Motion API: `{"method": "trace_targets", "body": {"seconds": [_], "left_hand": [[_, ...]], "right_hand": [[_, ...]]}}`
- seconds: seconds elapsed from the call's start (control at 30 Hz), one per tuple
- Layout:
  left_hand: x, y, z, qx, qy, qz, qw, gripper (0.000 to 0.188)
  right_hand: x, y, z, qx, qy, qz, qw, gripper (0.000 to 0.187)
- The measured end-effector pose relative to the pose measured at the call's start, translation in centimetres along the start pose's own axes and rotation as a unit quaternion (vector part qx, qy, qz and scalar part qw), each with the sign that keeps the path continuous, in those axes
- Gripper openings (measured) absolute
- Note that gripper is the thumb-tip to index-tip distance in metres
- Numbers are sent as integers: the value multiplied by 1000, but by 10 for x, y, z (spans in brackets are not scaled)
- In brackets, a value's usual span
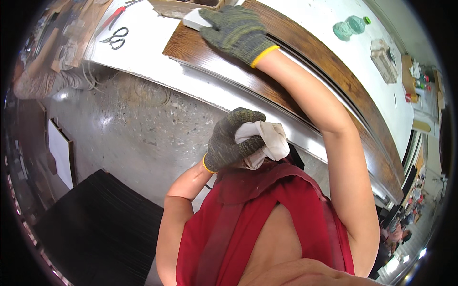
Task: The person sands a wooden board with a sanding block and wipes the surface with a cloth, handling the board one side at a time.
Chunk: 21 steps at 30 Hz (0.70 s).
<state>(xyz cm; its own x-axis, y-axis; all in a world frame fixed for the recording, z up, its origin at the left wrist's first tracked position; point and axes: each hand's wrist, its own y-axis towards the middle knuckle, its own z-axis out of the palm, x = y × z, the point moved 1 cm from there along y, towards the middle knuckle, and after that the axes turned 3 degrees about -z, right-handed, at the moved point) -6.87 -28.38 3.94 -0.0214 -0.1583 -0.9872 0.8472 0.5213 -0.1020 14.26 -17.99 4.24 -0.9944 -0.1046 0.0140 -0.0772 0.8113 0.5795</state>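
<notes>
The near wood-grain plank (183,44) lies on the white worktable (143,40). At its left end, the right hand (238,34), in a dark striped glove, pinches a white block (194,19) between thumb and fingers. On the person's side of the plank, the left hand (228,142), gloved alike, clutches a bunched white cloth (273,139), fingers curled around it. Black-handled scissors (113,39) lie left of the plank; a second wood-grain plank (324,53) runs along its far side.
</notes>
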Motion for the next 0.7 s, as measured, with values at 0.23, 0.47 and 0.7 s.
{"method": "trace_targets", "body": {"seconds": [0.23,0.47,0.7], "left_hand": [[-1,3,-2,17,60,-16,998,41],[-7,19,9,119,109,-22,987,44],[4,20,12,214,127,76,965,45]], "right_hand": [[-18,-121,-119,53,-58,87,993,42],[4,-84,-85,-3,-37,33,999,41],[8,-106,-82,-33,-46,122,991,43]]}}
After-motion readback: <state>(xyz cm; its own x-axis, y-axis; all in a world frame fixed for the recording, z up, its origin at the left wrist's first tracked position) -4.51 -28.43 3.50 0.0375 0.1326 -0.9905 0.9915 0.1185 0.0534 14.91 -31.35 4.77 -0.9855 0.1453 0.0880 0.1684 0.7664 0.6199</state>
